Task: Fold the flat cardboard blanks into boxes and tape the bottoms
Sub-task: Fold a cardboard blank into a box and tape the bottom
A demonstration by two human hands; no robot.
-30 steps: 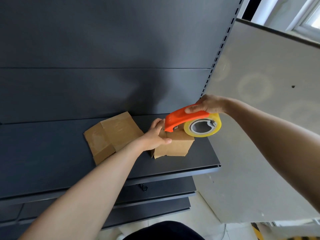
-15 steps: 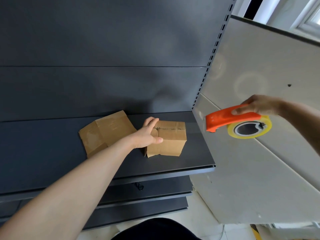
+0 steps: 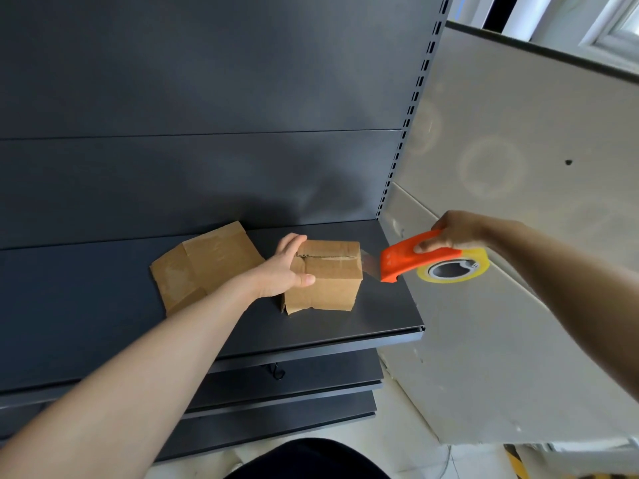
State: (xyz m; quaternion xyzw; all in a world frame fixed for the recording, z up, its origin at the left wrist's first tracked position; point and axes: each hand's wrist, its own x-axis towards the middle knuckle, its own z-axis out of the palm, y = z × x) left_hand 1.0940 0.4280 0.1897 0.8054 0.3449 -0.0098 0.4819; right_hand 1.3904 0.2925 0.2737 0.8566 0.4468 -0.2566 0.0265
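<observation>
A small folded cardboard box [image 3: 328, 281] stands on the dark shelf [image 3: 86, 323], its flap seam facing up. My left hand [image 3: 283, 271] grips the box's left side, thumb across the front face and fingers over the top edge. My right hand [image 3: 453, 233] holds an orange tape dispenser [image 3: 411, 259] with a yellow-rimmed roll of clear tape [image 3: 453, 269], just right of the box. A strip of clear tape [image 3: 370, 264] stretches from the dispenser's mouth to the box's right edge. A flat cardboard blank [image 3: 204, 267] lies on the shelf to the left.
The shelf's dark back panel [image 3: 207, 133] rises behind the boxes. A perforated upright [image 3: 401, 150] and a pale grey side panel [image 3: 518, 202] bound the shelf on the right. Lower shelves [image 3: 294, 392] sit beneath, with light floor below.
The dispenser swung off the box top out to the right, then came back near the box's right edge. My left hand stayed on the box's left side.
</observation>
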